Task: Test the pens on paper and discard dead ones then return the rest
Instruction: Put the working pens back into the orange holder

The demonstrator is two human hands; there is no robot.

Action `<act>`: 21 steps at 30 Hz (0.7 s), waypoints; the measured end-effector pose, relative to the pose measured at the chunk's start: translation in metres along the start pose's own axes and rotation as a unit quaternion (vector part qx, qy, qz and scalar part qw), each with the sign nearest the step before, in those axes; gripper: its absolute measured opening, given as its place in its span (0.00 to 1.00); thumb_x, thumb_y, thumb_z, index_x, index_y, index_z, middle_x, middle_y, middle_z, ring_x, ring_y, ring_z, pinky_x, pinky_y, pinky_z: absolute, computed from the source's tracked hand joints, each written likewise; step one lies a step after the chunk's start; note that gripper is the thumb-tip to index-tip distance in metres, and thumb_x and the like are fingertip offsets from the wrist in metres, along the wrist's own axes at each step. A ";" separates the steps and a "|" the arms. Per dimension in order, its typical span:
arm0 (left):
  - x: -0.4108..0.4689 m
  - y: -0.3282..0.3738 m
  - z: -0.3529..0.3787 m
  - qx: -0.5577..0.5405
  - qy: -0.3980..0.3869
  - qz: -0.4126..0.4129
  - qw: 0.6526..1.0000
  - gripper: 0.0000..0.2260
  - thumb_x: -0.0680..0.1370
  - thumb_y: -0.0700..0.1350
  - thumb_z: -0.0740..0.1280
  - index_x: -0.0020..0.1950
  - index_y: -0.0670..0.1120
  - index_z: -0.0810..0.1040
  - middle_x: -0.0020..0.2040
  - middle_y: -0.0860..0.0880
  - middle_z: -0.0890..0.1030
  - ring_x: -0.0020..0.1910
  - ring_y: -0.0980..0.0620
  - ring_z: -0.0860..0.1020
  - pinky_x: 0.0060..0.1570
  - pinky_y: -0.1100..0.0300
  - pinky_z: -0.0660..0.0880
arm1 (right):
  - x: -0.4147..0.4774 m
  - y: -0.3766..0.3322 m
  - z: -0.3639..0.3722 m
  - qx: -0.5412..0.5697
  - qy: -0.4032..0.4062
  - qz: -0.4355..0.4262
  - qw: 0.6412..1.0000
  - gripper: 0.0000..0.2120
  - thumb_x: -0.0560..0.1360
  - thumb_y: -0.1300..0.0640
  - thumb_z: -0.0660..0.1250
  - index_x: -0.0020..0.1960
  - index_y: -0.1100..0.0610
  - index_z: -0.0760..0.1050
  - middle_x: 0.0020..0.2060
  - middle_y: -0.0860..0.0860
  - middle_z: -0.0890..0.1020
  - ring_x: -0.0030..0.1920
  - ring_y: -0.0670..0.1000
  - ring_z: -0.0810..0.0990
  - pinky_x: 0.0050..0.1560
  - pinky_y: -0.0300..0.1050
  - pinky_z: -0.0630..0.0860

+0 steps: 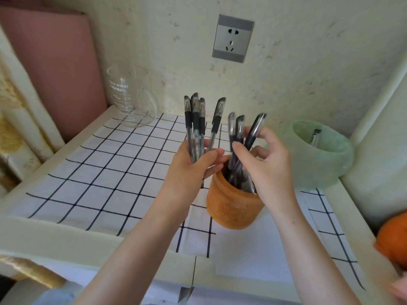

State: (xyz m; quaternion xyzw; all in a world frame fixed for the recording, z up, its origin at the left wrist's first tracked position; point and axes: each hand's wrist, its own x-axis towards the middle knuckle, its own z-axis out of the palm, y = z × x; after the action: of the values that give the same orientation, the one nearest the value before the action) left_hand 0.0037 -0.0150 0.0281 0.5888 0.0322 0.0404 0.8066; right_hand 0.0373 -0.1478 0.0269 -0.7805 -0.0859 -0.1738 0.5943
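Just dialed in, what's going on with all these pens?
The person's left hand grips four pens upright above the checked cloth. The right hand pinches three other pens whose lower ends sit in the orange holder. One single pen rests in the green bowl on the right.

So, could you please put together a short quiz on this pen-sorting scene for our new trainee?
1. True or false: the left hand holds a bunch of pens.
2. What lies in the green bowl? A) a pen B) scissors C) a coin
3. The right hand curls its fingers round the gripped pens. Where do their lower ends sit?

Key: 1 true. 2 A, the single pen. 3 in the orange holder.
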 end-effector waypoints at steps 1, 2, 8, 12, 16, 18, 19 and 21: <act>0.000 0.000 0.000 -0.002 -0.004 0.000 1.000 0.08 0.78 0.36 0.62 0.57 0.41 0.73 0.50 0.41 0.82 0.48 0.50 0.83 0.46 0.65 0.80 | -0.001 0.001 -0.001 0.005 0.001 0.008 1.000 0.12 0.72 0.58 0.72 0.53 0.51 0.76 0.40 0.44 0.80 0.28 0.47 0.72 0.31 0.39 0.72; 0.000 0.000 0.001 -0.003 -0.007 0.000 1.000 0.08 0.78 0.35 0.62 0.57 0.41 0.73 0.50 0.41 0.83 0.48 0.50 0.83 0.46 0.65 0.80 | 0.000 0.001 -0.002 0.007 0.002 0.013 1.000 0.12 0.71 0.58 0.72 0.53 0.51 0.76 0.43 0.43 0.80 0.28 0.47 0.71 0.30 0.38 0.71; -0.001 0.000 0.001 -0.003 -0.025 -0.001 1.000 0.11 0.77 0.37 0.63 0.59 0.40 0.73 0.49 0.42 0.83 0.47 0.51 0.83 0.47 0.66 0.79 | 0.002 -0.002 -0.011 0.030 0.007 0.013 0.999 0.10 0.71 0.55 0.73 0.53 0.53 0.79 0.45 0.45 0.81 0.26 0.46 0.71 0.27 0.33 0.68; -0.002 0.000 0.001 -0.005 -0.062 -0.022 0.998 0.10 0.76 0.39 0.65 0.57 0.43 0.76 0.47 0.45 0.82 0.46 0.53 0.82 0.47 0.66 0.79 | 0.001 -0.006 -0.012 0.046 0.023 0.001 0.999 0.10 0.72 0.53 0.72 0.53 0.52 0.79 0.41 0.50 0.78 0.26 0.46 0.71 0.27 0.32 0.67; -0.004 0.000 0.003 0.017 -0.096 -0.036 0.995 0.10 0.76 0.41 0.65 0.57 0.43 0.77 0.43 0.48 0.83 0.42 0.56 0.82 0.45 0.66 0.79 | 0.001 -0.015 -0.012 0.075 0.007 0.018 0.997 0.08 0.73 0.52 0.71 0.52 0.51 0.79 0.39 0.43 0.81 0.24 0.44 0.71 0.25 0.33 0.67; -0.005 0.002 0.005 0.015 -0.117 -0.045 0.992 0.10 0.76 0.41 0.65 0.58 0.43 0.77 0.43 0.48 0.84 0.41 0.56 0.82 0.43 0.65 0.80 | 0.000 -0.018 -0.010 0.096 -0.007 0.024 0.995 0.07 0.73 0.55 0.71 0.51 0.52 0.79 0.38 0.44 0.82 0.23 0.43 0.70 0.24 0.33 0.66; -0.006 0.002 0.006 0.011 -0.126 -0.048 0.991 0.10 0.77 0.40 0.64 0.58 0.43 0.77 0.44 0.47 0.85 0.40 0.55 0.83 0.42 0.65 0.80 | 0.000 -0.018 -0.009 0.108 -0.007 0.028 0.994 0.07 0.73 0.57 0.71 0.51 0.54 0.79 0.37 0.46 0.82 0.22 0.42 0.70 0.23 0.33 0.66; -0.007 0.003 0.007 0.004 -0.135 -0.047 0.990 0.09 0.77 0.39 0.63 0.57 0.43 0.76 0.44 0.46 0.85 0.40 0.55 0.83 0.41 0.64 0.80 | 0.001 -0.018 -0.009 0.126 0.004 0.041 0.991 0.07 0.73 0.60 0.70 0.51 0.58 0.78 0.36 0.49 0.82 0.21 0.42 0.69 0.22 0.33 0.65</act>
State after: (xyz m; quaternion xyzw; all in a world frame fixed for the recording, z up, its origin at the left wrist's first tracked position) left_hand -0.0026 -0.0217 0.0334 0.5904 -0.0492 -0.0773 0.8019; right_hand 0.0308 -0.1512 0.0457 -0.7012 -0.0722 -0.1403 0.6953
